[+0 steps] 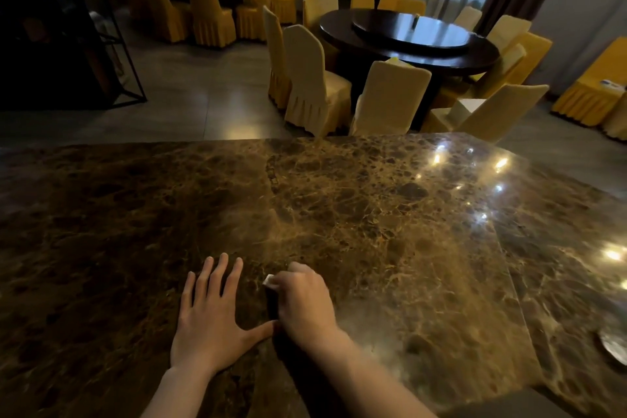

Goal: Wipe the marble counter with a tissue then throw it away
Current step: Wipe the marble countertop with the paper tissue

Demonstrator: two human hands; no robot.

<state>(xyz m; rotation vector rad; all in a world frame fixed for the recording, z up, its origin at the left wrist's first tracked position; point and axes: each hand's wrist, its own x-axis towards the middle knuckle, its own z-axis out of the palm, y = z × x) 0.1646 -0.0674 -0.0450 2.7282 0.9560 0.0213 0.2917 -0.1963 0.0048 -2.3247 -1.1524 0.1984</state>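
My left hand [210, 322] lies flat on the brown marble tabletop [390, 214], palm down, fingers spread and pointing away from me, the thumb stretched out to the right until its tip touches or nearly touches my right hand [305, 302]. My right hand is curled into a loose fist just beside it, knuckles up, pressed down on the stone. It is closed around the tissue [269, 281]; only a small white corner shows, poking out at the far left side of the fist, by my fingers. The rest of the tissue is hidden under my palm. Both hands sit near the close edge of the tabletop, a little left of its middle.

The marble is glossy, and bright ceiling lights reflect in it toward the right. A seam runs across the slab on the right side. At the far right edge a pale round object [614, 343] rests on the stone, too cut off to identify.

Beyond the tabletop stands a dark round dining table [410, 41] ringed by chairs in yellow and cream covers [315, 78].
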